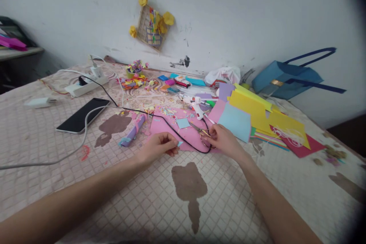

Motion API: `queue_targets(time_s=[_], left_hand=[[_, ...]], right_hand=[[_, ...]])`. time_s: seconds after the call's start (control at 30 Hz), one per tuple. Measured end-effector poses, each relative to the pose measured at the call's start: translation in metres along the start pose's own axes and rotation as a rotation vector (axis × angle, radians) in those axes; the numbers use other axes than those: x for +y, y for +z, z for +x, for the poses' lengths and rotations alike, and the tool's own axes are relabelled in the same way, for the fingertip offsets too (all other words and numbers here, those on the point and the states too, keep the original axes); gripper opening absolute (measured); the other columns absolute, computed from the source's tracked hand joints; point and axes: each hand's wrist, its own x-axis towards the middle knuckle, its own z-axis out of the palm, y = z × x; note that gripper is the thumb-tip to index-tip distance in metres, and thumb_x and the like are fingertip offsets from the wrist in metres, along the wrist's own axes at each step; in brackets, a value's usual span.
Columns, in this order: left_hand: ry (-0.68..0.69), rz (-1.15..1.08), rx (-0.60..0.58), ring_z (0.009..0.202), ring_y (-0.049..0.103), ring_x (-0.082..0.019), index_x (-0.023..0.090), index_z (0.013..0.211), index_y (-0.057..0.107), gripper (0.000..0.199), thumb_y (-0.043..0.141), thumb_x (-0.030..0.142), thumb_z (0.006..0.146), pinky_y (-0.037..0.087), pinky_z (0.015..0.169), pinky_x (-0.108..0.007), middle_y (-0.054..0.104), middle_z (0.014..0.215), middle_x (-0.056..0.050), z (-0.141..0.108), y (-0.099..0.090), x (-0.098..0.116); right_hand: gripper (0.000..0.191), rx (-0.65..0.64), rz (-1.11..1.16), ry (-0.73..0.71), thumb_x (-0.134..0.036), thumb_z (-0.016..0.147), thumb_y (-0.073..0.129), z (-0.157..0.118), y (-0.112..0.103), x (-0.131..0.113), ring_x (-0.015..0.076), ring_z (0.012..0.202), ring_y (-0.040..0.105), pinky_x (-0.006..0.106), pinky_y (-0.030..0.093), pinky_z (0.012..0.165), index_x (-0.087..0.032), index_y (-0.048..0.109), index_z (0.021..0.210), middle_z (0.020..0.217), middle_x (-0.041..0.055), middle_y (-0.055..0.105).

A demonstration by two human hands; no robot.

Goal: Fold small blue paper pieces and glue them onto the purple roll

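Observation:
Between the fingertips of my left hand (163, 144) is a small light-blue paper piece (180, 143), pinched over the near edge of a pink sheet (187, 134). My right hand (222, 139) is closed on gold-coloured scissors (199, 129), whose blades point up and left toward a light-blue paper square (183, 123) on the pink sheet. A black cable (174, 131) crosses the sheet between my hands and loops near the scissors. Just beyond lies a white glue gun (196, 108).
At left are a black phone (82, 116), a white power strip (85, 86) and a purple paper roll (133, 131). Coloured sheets (251, 110) and a blue bag (286, 80) are at right. Behind stands a cup of paper pieces (135, 70).

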Motion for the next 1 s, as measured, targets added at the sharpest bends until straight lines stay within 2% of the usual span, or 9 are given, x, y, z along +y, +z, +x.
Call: queue_targets(time_s=[0.23,0.43,0.5,0.6,0.67,0.73,0.77,0.83,1.0], left_hand=[[-0.006,0.013,-0.015,0.057,0.058,-0.008,0.012,0.075,0.056,0.024,0.066,0.034,0.075,0.044,0.057,-0.021,0.063,0.062,0.001,0.0,-0.002,0.0],[-0.022,0.015,-0.017,0.057,0.058,-0.008,0.012,0.075,0.056,0.023,0.066,0.033,0.075,0.044,0.057,-0.021,0.063,0.062,0.0,0.0,-0.001,0.001],[-0.019,0.018,-0.018,0.056,0.057,-0.008,0.012,0.075,0.056,0.023,0.066,0.033,0.075,0.044,0.056,-0.02,0.063,0.061,0.001,0.0,-0.001,0.0],[-0.019,0.031,-0.026,0.055,0.057,-0.008,0.013,0.074,0.057,0.023,0.065,0.034,0.076,0.044,0.056,-0.02,0.062,0.061,0.001,-0.001,0.001,0.0],[-0.013,0.043,-0.031,0.056,0.057,-0.009,0.013,0.075,0.057,0.022,0.065,0.034,0.076,0.044,0.055,-0.02,0.062,0.061,0.001,-0.002,0.002,0.0],[-0.004,0.06,-0.04,0.056,0.057,-0.009,0.013,0.075,0.057,0.022,0.064,0.034,0.076,0.045,0.056,-0.02,0.062,0.061,0.0,-0.003,0.003,0.0],[0.002,0.067,-0.049,0.056,0.057,-0.009,0.013,0.075,0.057,0.022,0.064,0.034,0.077,0.045,0.056,-0.02,0.062,0.062,0.0,-0.003,0.003,-0.001],[0.014,0.079,-0.071,0.057,0.057,-0.009,0.013,0.075,0.057,0.022,0.063,0.034,0.077,0.045,0.057,-0.021,0.062,0.063,0.0,-0.004,0.004,-0.001],[0.001,0.099,-0.116,0.058,0.057,-0.01,0.013,0.077,0.058,0.022,0.063,0.034,0.077,0.047,0.058,-0.022,0.062,0.064,-0.001,-0.006,0.005,-0.002]], right_hand=[[0.023,-0.067,-0.022,0.012,-0.041,0.083,0.05,-0.001,0.006,0.001,0.018,0.062,0.054,0.027,0.036,0.053,-0.022,0.043,0.072,0.068,0.0018,0.057],[0.008,-0.076,-0.093,0.044,-0.026,0.084,0.048,-0.009,-0.008,-0.001,0.0208,0.067,0.057,0.028,0.034,0.054,-0.021,0.046,0.079,0.074,0.0055,0.061],[0.009,-0.048,0.038,0.091,-0.029,0.084,0.049,-0.01,-0.013,-0.005,0.0188,0.064,0.056,0.027,0.035,0.054,-0.02,0.048,0.082,0.073,0.0039,0.061],[0.018,-0.021,0.472,0.116,-0.036,0.081,0.054,-0.012,-0.011,-0.024,0.015,0.065,0.054,0.025,0.038,0.056,-0.02,0.05,0.088,0.075,0.0015,0.059],[0.023,-0.08,0.737,0.119,-0.039,0.076,0.06,-0.015,-0.003,-0.045,0.0121,0.059,0.049,0.024,0.037,0.054,-0.018,0.053,0.084,0.069,-0.0013,0.054],[0.025,-0.167,0.879,0.158,-0.041,0.074,0.063,-0.021,0.006,-0.065,0.0096,0.053,0.042,0.023,0.033,0.05,-0.017,0.056,0.08,0.062,-0.0037,0.048],[0.025,-0.222,0.938,0.172,-0.041,0.074,0.063,-0.023,0.01,-0.074,0.0092,0.053,0.041,0.022,0.033,0.05,-0.017,0.056,0.08,0.062,-0.0041,0.047],[0.025,-0.241,1.009,0.179,-0.04,0.073,0.064,-0.028,0.016,-0.085,0.0094,0.056,0.042,0.022,0.034,0.052,-0.017,0.057,0.081,0.064,-0.0036,0.049],[0.02,-0.233,1.037,0.178,-0.035,0.078,0.059,-0.031,0.021,-0.089,0.0082,0.052,0.035,0.022,0.028,0.05,-0.016,0.055,0.073,0.057,-0.0058,0.042]])
